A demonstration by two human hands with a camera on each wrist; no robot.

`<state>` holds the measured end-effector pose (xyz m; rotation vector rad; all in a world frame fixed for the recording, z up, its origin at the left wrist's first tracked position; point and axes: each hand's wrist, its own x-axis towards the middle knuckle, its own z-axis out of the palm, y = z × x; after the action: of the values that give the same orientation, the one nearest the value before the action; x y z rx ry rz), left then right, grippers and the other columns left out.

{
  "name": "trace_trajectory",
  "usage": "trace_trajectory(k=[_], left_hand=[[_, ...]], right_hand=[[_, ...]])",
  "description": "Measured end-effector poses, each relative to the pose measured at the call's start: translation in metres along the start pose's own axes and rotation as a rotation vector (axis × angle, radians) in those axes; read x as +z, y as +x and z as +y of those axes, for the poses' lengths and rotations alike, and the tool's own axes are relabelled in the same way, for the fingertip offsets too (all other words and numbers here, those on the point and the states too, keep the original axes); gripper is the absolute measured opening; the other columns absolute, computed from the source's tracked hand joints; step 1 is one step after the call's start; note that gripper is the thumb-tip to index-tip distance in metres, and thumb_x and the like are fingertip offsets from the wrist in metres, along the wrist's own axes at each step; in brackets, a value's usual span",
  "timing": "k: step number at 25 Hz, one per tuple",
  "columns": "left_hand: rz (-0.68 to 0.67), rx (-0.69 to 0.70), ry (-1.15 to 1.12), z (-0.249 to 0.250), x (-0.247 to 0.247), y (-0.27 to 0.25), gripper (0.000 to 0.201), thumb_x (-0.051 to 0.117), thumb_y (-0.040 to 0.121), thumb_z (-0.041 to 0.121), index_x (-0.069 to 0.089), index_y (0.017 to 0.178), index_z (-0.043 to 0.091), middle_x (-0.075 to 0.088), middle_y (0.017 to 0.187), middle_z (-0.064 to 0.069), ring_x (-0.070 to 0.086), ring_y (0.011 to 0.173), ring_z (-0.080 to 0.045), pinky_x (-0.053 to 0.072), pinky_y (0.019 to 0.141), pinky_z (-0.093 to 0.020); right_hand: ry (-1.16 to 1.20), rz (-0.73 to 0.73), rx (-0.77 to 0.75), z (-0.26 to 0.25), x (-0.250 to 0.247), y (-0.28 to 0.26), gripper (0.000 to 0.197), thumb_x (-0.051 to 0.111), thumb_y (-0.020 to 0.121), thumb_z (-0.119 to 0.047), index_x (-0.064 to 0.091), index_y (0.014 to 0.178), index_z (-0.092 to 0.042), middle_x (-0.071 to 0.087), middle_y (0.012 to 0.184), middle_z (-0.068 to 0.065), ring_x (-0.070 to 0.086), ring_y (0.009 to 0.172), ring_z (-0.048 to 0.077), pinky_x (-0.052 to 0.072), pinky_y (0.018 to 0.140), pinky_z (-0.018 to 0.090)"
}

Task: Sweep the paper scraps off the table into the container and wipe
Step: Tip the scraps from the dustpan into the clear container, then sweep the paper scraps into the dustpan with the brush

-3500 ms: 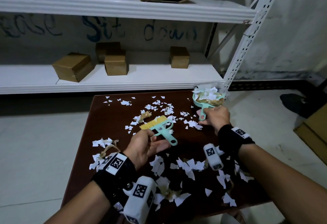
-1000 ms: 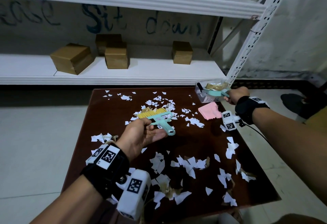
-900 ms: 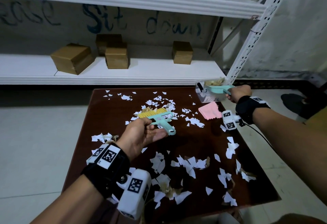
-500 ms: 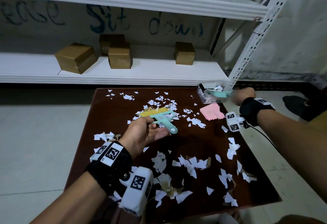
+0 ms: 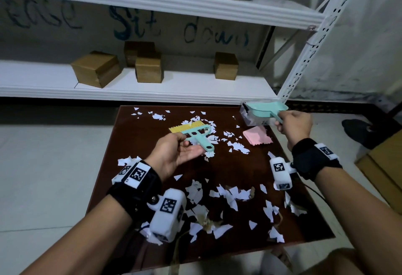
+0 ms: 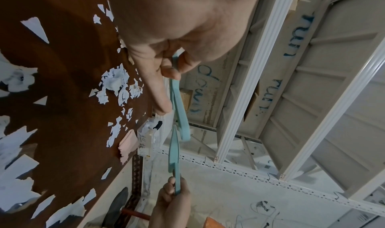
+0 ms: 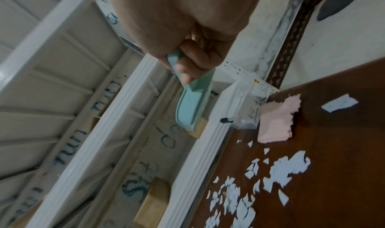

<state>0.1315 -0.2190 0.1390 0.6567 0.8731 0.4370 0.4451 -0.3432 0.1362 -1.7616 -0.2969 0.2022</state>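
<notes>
Head view: the dark brown table fills the middle of the picture, littered with white paper scraps, thickest toward six o'clock and again around twelve. The left hand sits near the centre, thumb and fingers pinching the handle of a mint-green brush with yellow bristles, the brush held above the table and its bristle edge pointing to eleven o'clock. Up at two o'clock, the right hand has its fingers wrapped round the handle of a mint-green dustpan, and the pan sits over the clear plastic container at the table's far right corner. White scraps show through the container's wall. Just beside the container, toward six o'clock from it, a pink cloth lies flat on the table.

From the left wrist, the brush's handle shows edge-on under the fingers, with the container and cloth beyond it at the table's edge.

From the right wrist, the curled fingers clamp the dustpan, which hangs in the air clear of the container. Behind, a white shelf carries brown cardboard boxes.
</notes>
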Motion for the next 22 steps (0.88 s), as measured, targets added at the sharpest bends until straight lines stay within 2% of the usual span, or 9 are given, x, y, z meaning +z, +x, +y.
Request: trace_trajectory(k=[4, 6, 10, 13, 17, 20, 22], left_hand=[[-0.023, 0.001, 0.016, -0.002, 0.002, -0.008, 0.037, 0.038, 0.107, 0.011, 0.046, 0.072, 0.007, 0.072, 0.085, -0.034, 0.076, 0.068, -0.038, 0.06, 0.049, -0.029], [-0.04, -0.009, 0.01, -0.003, 0.001, -0.014, 0.037, 0.038, 0.107, 0.011, 0.046, 0.072, 0.007, 0.071, 0.094, -0.037, 0.077, 0.071, -0.039, 0.061, 0.051, -0.031], [-0.078, -0.062, -0.052, -0.013, 0.0, -0.034, 0.038, 0.039, 0.107, 0.01, 0.046, 0.07, 0.006, 0.069, 0.086, -0.035, 0.076, 0.067, -0.038, 0.062, 0.051, -0.034], [-0.131, -0.098, -0.114, -0.02, -0.001, -0.049, 0.035, 0.039, 0.107, 0.009, 0.047, 0.073, 0.006, 0.071, 0.083, -0.034, 0.077, 0.071, -0.038, 0.064, 0.057, -0.036], [-0.166, -0.169, -0.153, -0.035, -0.004, -0.06, 0.034, 0.038, 0.107, 0.012, 0.045, 0.073, 0.009, 0.07, 0.1, -0.037, 0.076, 0.083, -0.043, 0.064, 0.073, -0.044], [-0.121, -0.198, -0.075, -0.045, -0.014, -0.055, 0.034, 0.044, 0.106, 0.018, 0.049, 0.074, 0.008, 0.066, 0.117, -0.033, 0.07, 0.102, -0.039, 0.062, 0.082, -0.05], [-0.093, -0.188, -0.014, -0.05, -0.02, -0.051, 0.033, 0.047, 0.105, 0.023, 0.053, 0.076, 0.008, 0.06, 0.124, -0.03, 0.064, 0.113, -0.037, 0.06, 0.09, -0.051]], right_hand=[[0.078, -0.106, 0.003, -0.013, -0.008, -0.065, 0.015, 0.059, 0.092, 0.001, 0.071, 0.084, -0.002, 0.063, 0.066, 0.017, 0.048, 0.044, 0.017, 0.038, 0.04, 0.025], [0.126, -0.144, 0.025, -0.015, -0.009, -0.092, 0.013, 0.058, 0.096, 0.001, 0.071, 0.093, 0.001, 0.064, 0.065, 0.014, 0.048, 0.041, 0.013, 0.038, 0.039, 0.021], [0.14, -0.232, 0.067, -0.008, -0.013, -0.137, 0.014, 0.057, 0.099, -0.003, 0.069, 0.103, 0.0, 0.066, 0.067, 0.011, 0.049, 0.043, 0.01, 0.037, 0.04, 0.019], [0.117, -0.299, 0.077, 0.003, -0.01, -0.159, 0.011, 0.053, 0.101, -0.002, 0.063, 0.105, -0.003, 0.066, 0.064, 0.011, 0.053, 0.042, 0.013, 0.038, 0.04, 0.02], [0.133, -0.482, 0.106, 0.014, -0.004, -0.197, 0.01, 0.051, 0.103, 0.001, 0.057, 0.109, -0.004, 0.07, 0.073, 0.019, 0.061, 0.049, 0.019, 0.048, 0.046, 0.024], [0.19, -0.592, 0.107, 0.02, 0.006, -0.214, 0.009, 0.05, 0.104, 0.002, 0.053, 0.112, -0.002, 0.069, 0.083, 0.029, 0.066, 0.058, 0.023, 0.056, 0.055, 0.028], [0.201, -0.641, 0.062, 0.022, 0.013, -0.215, 0.008, 0.05, 0.104, 0.002, 0.052, 0.112, -0.001, 0.07, 0.088, 0.032, 0.069, 0.062, 0.024, 0.056, 0.057, 0.027]])
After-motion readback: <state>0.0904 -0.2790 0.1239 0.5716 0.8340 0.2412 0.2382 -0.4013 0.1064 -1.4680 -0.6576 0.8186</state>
